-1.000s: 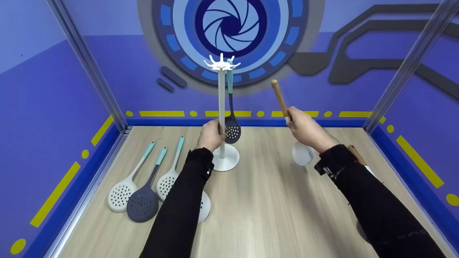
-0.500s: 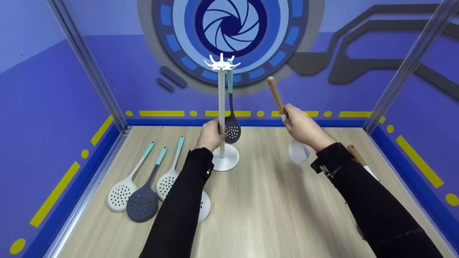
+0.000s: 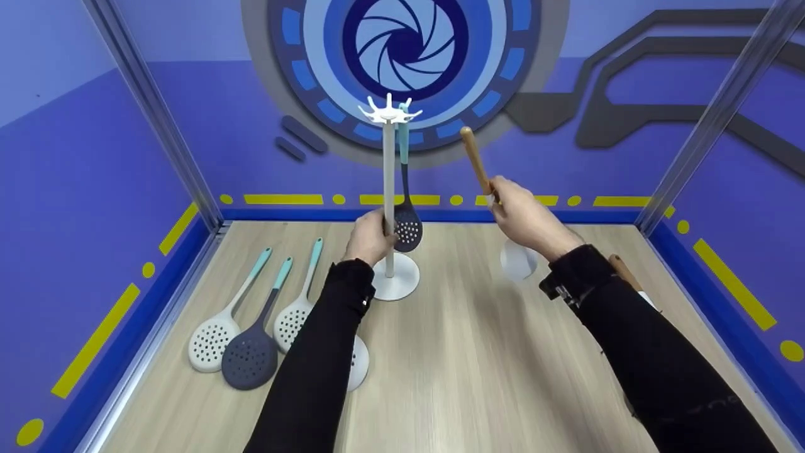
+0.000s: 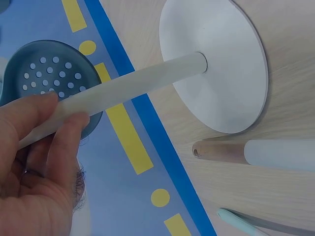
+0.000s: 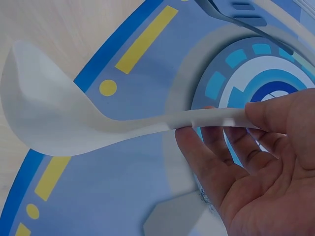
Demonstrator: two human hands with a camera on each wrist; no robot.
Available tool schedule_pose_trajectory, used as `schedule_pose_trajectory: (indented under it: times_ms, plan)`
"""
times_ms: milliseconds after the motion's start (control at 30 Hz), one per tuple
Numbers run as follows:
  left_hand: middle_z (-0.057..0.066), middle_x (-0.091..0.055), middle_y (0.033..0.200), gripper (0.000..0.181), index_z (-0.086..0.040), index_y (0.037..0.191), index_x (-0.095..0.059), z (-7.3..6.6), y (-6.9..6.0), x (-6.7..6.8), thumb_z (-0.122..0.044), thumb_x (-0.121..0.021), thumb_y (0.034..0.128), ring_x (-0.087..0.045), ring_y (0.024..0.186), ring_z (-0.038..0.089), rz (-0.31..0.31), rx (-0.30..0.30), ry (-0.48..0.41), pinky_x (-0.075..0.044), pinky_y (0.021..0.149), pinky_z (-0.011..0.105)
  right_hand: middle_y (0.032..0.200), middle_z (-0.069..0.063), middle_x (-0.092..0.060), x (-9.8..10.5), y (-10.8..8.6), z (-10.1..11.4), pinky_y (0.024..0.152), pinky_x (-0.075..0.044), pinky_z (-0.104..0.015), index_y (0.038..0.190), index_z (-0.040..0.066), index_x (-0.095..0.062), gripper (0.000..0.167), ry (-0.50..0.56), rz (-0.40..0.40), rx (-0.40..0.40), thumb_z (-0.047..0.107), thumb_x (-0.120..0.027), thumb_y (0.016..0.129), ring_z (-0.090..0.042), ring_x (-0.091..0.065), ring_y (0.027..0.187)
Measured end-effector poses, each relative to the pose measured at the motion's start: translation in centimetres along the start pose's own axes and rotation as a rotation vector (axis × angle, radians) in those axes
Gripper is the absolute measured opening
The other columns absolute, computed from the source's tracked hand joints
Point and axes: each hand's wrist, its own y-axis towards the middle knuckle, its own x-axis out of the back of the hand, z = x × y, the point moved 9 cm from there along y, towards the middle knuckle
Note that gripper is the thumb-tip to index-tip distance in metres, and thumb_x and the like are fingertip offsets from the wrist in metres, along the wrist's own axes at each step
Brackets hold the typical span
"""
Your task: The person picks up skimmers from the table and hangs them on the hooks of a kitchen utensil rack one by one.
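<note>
On the pale wooden tabletop (image 3: 440, 384) stands a white rack (image 3: 389, 176), its post (image 4: 133, 84) clasped in the thumb and fingers of the left hand (image 3: 368, 237). To its right and apart from it, a white ladle (image 5: 108, 129) tilts in the right hand (image 3: 527, 215), pinched just below its wooden handle (image 3: 475, 160). Three skimmers (image 3: 249, 358) lie leftward, another skimmer (image 3: 360, 365) partly hidden by the left sleeve (image 3: 314, 358), while a dark skimmer (image 3: 410, 221) hangs from the rack's hooks (image 3: 389, 115).

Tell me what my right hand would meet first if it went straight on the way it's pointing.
Probably the turquoise handle of the spoon hanging on the stand; depth is unclear, though, so your right hand might miss it and reach the back wall.
</note>
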Motion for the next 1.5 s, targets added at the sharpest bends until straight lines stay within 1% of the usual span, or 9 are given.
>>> schedule_pose_trajectory:
  times_ms: [167, 367, 533, 633, 933, 1100, 1233, 1367, 1500]
  plan:
    - [0.018, -0.076, 0.119, 0.023, -0.003, 0.122, -0.070, -0.1, 0.0, 0.0, -0.001, -0.077, 0.0996, -0.076, 0.115, 0.035, 0.006, 0.002, 0.001, -0.065, 0.101, 0.047, 0.146, -0.026, -0.058, 0.2, 0.3, 0.6, 0.086, -0.052, -0.049, 0.150, 0.001, -0.050, 0.036, -0.003, 0.001, -0.005, 0.011, -0.039, 0.118, -0.036, -0.062, 0.116]
    - [0.019, -0.076, 0.121, 0.024, -0.003, 0.122, -0.070, -0.3, 0.0, 0.1, 0.000, -0.077, 0.0991, -0.076, 0.116, 0.035, 0.001, -0.003, 0.004, -0.065, 0.102, 0.048, 0.143, -0.024, -0.059, 0.5, 0.6, 1.3, 0.084, -0.051, -0.047, 0.150, 0.003, -0.051, 0.034, 0.001, 0.005, -0.008, 0.015, -0.039, 0.120, -0.035, -0.064, 0.117]
    - [0.019, -0.076, 0.119, 0.022, -0.003, 0.120, -0.071, -0.3, 0.1, 0.2, 0.001, -0.076, 0.0986, -0.076, 0.116, 0.036, -0.005, -0.013, 0.007, -0.065, 0.101, 0.048, 0.142, -0.022, -0.060, 0.5, 0.9, 1.8, 0.080, -0.051, -0.044, 0.149, 0.004, -0.051, 0.033, 0.014, 0.020, -0.022, 0.016, -0.041, 0.120, -0.033, -0.064, 0.112]
    - [0.019, -0.076, 0.119, 0.021, -0.003, 0.119, -0.071, -0.3, 0.1, 0.2, 0.001, -0.076, 0.0985, -0.076, 0.115, 0.035, -0.004, -0.008, 0.009, -0.065, 0.101, 0.048, 0.142, -0.021, -0.059, 0.5, 1.0, 2.2, 0.079, -0.051, -0.043, 0.150, 0.005, -0.050, 0.033, 0.023, 0.025, -0.029, 0.015, -0.041, 0.120, -0.032, -0.065, 0.110]
    - [0.019, -0.075, 0.121, 0.026, -0.002, 0.124, -0.070, 0.1, 0.2, 0.0, -0.001, -0.077, 0.0993, -0.076, 0.115, 0.035, 0.003, 0.014, 0.020, -0.065, 0.100, 0.047, 0.143, -0.017, -0.060, 0.9, 1.6, 3.3, 0.082, -0.051, -0.045, 0.152, 0.008, -0.050, 0.035, 0.004, 0.029, -0.048, 0.017, -0.040, 0.120, -0.032, -0.064, 0.112]
    - [0.019, -0.076, 0.119, 0.025, -0.003, 0.123, -0.071, 0.0, 0.2, 0.0, -0.001, -0.078, 0.0988, -0.076, 0.114, 0.035, 0.003, 0.013, 0.025, -0.065, 0.100, 0.048, 0.141, -0.017, -0.060, 1.1, 1.9, 3.8, 0.079, -0.049, -0.044, 0.153, 0.009, -0.049, 0.036, -0.002, 0.037, -0.053, 0.019, -0.036, 0.120, -0.031, -0.063, 0.108]
    - [0.019, -0.076, 0.120, 0.025, -0.003, 0.123, -0.071, 0.1, 0.2, 0.0, -0.002, -0.078, 0.0986, -0.075, 0.115, 0.035, 0.001, 0.011, 0.022, -0.065, 0.101, 0.048, 0.140, -0.016, -0.061, 1.5, 2.1, 4.1, 0.077, -0.049, -0.043, 0.153, 0.009, -0.050, 0.037, -0.016, 0.022, -0.047, 0.019, -0.037, 0.120, -0.031, -0.062, 0.104]
    - [0.019, -0.076, 0.123, 0.026, -0.003, 0.124, -0.071, 0.1, 0.2, 0.0, -0.002, -0.078, 0.0986, -0.075, 0.117, 0.036, 0.001, 0.013, 0.020, -0.064, 0.102, 0.049, 0.139, -0.016, -0.062, 1.7, 2.4, 4.5, 0.076, -0.052, -0.042, 0.154, 0.010, -0.051, 0.038, -0.018, 0.011, -0.043, 0.020, -0.040, 0.119, -0.030, -0.063, 0.103]
    - [0.019, -0.076, 0.124, 0.027, -0.003, 0.124, -0.070, 0.2, 0.2, 0.0, -0.001, -0.078, 0.0987, -0.075, 0.119, 0.036, 0.006, 0.018, 0.016, -0.064, 0.104, 0.048, 0.141, -0.015, -0.062, 1.8, 2.5, 4.9, 0.080, -0.056, -0.042, 0.155, 0.011, -0.051, 0.038, -0.017, 0.007, -0.036, 0.021, -0.042, 0.120, -0.030, -0.068, 0.106]
